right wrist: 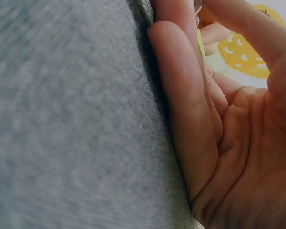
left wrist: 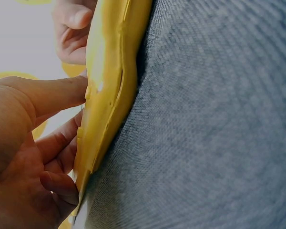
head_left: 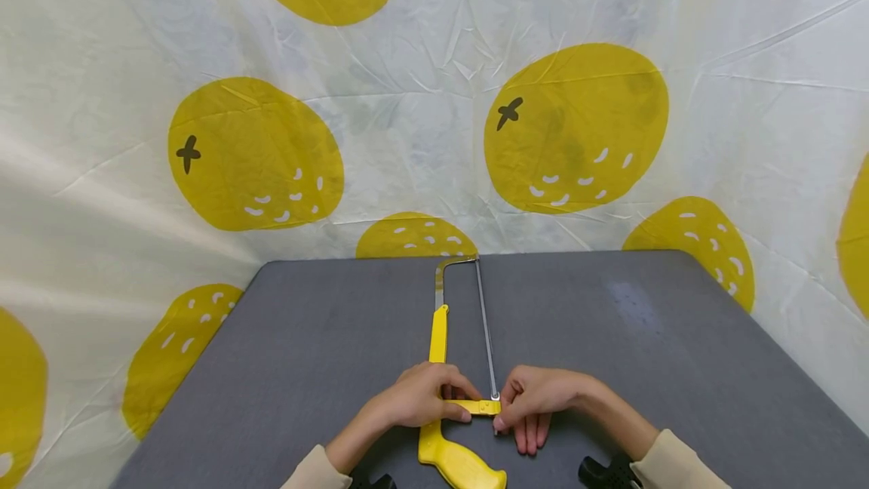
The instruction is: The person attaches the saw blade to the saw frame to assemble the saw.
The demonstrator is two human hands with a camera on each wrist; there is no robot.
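Hacksaw (head_left: 437, 353) lies on the grey table (head_left: 326, 345). I see the left hand (head_left: 426, 395) gripping its yellow frame (head_left: 440, 323), the right hand (head_left: 539, 392) pinching near the blade mount (head_left: 495, 398). I'd expect a stiff, fairly light tool, best held by its handle (head_left: 468, 466), off the blade (head_left: 485, 323).

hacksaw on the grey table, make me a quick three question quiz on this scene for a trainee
1. True or false: in the head view, the blade lies to the left of the frame.
2. What colour is the handle? a) red b) yellow c) black
3. Which grip is closer to the blade's near end?

Key:
1. False; it lies to the right.
2. b
3. The right grip.
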